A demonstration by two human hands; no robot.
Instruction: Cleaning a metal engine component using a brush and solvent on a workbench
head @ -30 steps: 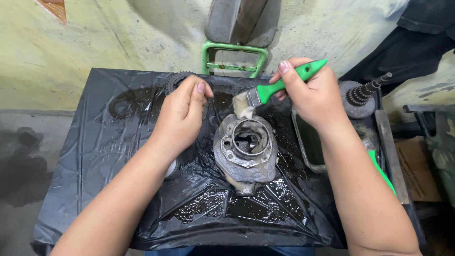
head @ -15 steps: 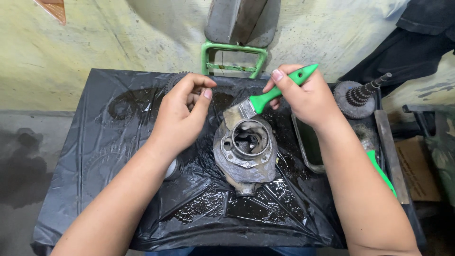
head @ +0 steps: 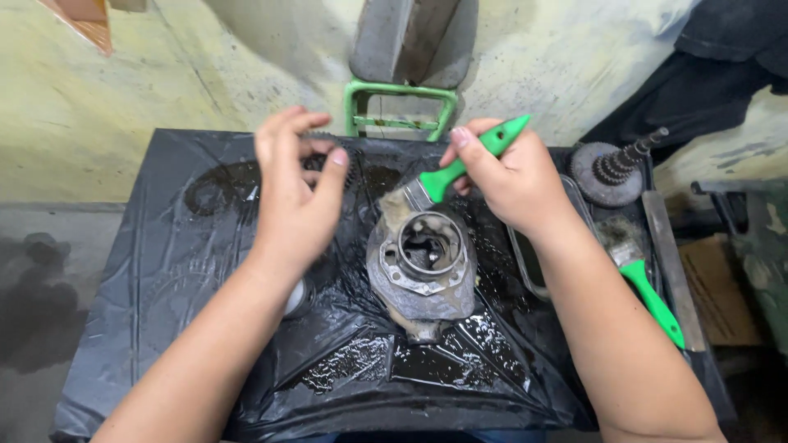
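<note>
This is a repair workshop. An oily black plastic sheet (head: 205, 246) covers the table, carrying a grimy grey metal engine housing (head: 421, 262), a toothed steel gear shaft (head: 611, 172) and green-handled paintbrushes (head: 644, 283). Behind stands a stained, scuffed yellowish wall (head: 123, 107).

Brown cardboard box (head: 712, 283) — far right

Single head view, looking steeply down, close over black-covered table (head: 164, 328).

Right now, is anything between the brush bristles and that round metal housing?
Nothing visible. The right hand holds the green brush, and its bristles rest directly against the upper left rim of the metal housing. The left hand hovers apart.
</note>
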